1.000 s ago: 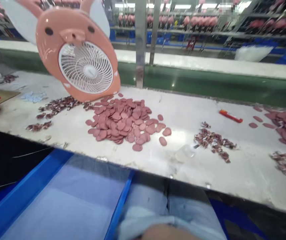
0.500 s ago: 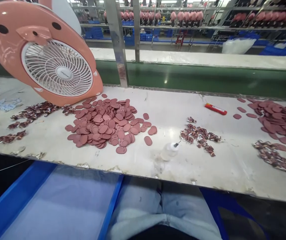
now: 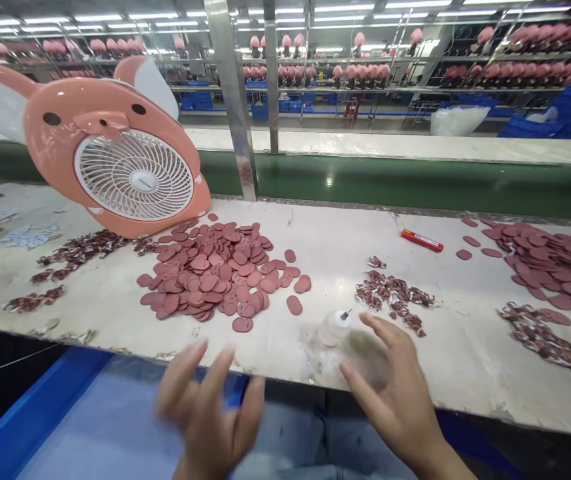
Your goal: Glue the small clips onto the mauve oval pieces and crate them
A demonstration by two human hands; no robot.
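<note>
Fingers spread on both hands: my right hand [image 3: 395, 393] hovers just beside the small clear squeeze bottle [image 3: 334, 327], my left hand [image 3: 208, 413] hangs blurred before the white tabletop [image 3: 465, 347] edge.

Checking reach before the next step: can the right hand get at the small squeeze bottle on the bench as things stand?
Probably yes. The right hand is open above the bench edge with its fingertips close beside the small squeeze bottle, and nothing lies between them. The left hand is off to the side, blurred.

One fan [image 3: 130, 167], one bottle [image 3: 334, 327], two hands [image 3: 400, 393]
</note>
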